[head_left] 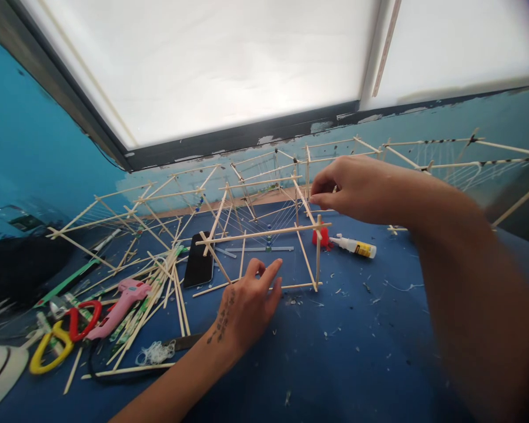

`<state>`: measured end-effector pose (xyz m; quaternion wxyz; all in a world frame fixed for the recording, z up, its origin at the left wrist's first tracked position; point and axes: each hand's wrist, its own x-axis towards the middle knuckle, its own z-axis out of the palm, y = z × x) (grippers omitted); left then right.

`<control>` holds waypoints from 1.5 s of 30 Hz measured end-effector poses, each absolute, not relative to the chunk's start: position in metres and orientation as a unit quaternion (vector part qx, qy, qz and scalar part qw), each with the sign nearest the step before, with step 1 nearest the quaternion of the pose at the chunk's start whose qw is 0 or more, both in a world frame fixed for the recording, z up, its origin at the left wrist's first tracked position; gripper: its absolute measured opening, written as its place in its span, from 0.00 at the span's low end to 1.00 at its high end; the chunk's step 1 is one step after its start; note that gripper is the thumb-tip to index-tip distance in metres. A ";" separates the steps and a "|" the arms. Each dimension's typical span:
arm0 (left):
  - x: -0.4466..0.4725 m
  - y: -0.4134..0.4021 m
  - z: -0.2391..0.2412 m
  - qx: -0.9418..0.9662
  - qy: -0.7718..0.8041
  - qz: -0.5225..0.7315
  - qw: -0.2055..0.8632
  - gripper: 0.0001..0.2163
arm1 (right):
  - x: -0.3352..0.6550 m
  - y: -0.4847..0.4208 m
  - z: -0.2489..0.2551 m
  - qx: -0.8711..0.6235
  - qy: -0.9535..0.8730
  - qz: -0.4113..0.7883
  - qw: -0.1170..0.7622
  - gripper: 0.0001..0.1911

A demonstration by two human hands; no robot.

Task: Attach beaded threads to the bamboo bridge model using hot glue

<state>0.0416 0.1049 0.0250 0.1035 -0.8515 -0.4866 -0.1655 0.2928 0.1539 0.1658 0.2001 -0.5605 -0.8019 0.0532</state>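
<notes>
A frame of thin wooden sticks [264,234] strung with fine thread stands on the blue table [361,352]. My left hand [247,305] rests with its fingers on the frame's lower front stick, holding it down. My right hand [352,187] is raised at the frame's top right corner, fingertips pinched together on what looks like a thread or stick end there. A small glue bottle [355,247] with a red cap lies just right of the frame.
A black phone [198,263] lies left of the frame. Loose sticks [158,294], a pink glue gun [119,305], red and yellow scissors [57,338] and white thread [155,352] clutter the left. More stick frames [445,155] stand along the blue wall.
</notes>
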 end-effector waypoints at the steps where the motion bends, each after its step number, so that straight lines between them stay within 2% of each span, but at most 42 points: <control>1: 0.042 0.105 0.025 -0.851 -0.487 -0.166 0.102 0.17 | 0.292 0.154 0.166 -0.561 -0.802 0.054 0.199 0.14; 31: 0.038 0.104 0.024 -0.859 -0.479 -0.165 0.069 0.16 | 0.294 0.159 0.166 -0.558 -0.805 0.064 0.191 0.13; 40: 0.036 0.101 0.016 -0.891 -0.418 -0.174 0.029 0.08 | 0.291 0.149 0.172 -0.552 -0.811 0.066 0.184 0.16; 45: 0.035 0.098 0.015 -0.897 -0.406 -0.178 0.008 0.10 | 0.290 0.149 0.174 -0.561 -0.808 0.071 0.168 0.15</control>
